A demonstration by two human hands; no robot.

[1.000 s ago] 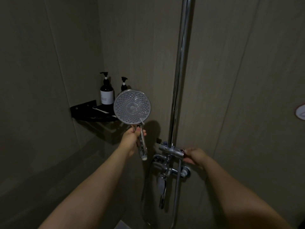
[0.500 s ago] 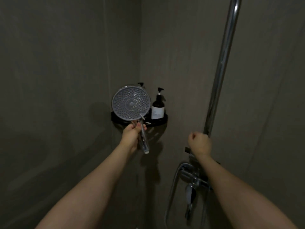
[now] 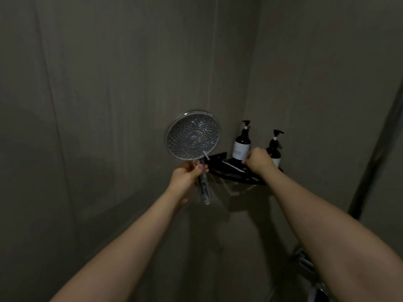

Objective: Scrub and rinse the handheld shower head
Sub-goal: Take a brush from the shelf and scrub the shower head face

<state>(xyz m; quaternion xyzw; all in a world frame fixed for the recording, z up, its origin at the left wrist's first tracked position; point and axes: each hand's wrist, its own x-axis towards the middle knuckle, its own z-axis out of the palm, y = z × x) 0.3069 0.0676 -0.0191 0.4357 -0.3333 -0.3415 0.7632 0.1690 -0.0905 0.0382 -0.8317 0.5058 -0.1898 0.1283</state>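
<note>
The handheld shower head (image 3: 193, 137) is a round, clear disc with many nozzles facing me, on a clear handle that points down. My left hand (image 3: 185, 177) is shut on the handle just under the disc and holds it upright in front of the wall. My right hand (image 3: 258, 160) is at the black corner shelf (image 3: 231, 178) with its fingers curled, right at the end of a thin white stick (image 3: 232, 167) lying on the shelf. The fingers hide whether they grip the stick.
Two dark pump bottles (image 3: 242, 147) (image 3: 274, 149) stand on the shelf behind my right hand. The dark riser pipe (image 3: 375, 158) runs up the right edge, with chrome valve fittings (image 3: 305, 262) at the bottom right. Grey walls meet in the corner.
My right hand left the valve and riser pipe and moved left and up to the corner shelf. My view swung left. The left hand kept the shower head upright.
</note>
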